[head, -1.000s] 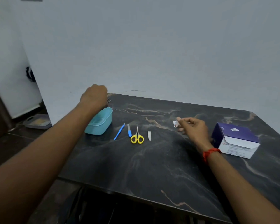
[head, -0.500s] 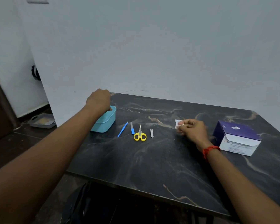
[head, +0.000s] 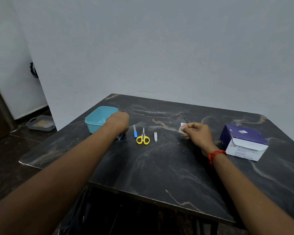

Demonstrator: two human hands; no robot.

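My left hand is down on the dark marble table, just right of an open teal container. Its fingers curl over a thin blue stick, and only the stick's near end shows by the thumb. My right hand, with a red thread on the wrist, pinches a small white packet just above the table. Between the hands lie a blue-handled file, yellow-handled scissors and a small metal nail clipper, side by side.
An opened blue and white box sits at the table's right side, close to my right wrist. A grey tray lies on the floor to the left, by the wall. The wall stands right behind the table's far edge.
My left hand left the teal container and came down to the right onto the blue stick. My right hand stayed in place with the white packet, its fingers curled tighter.
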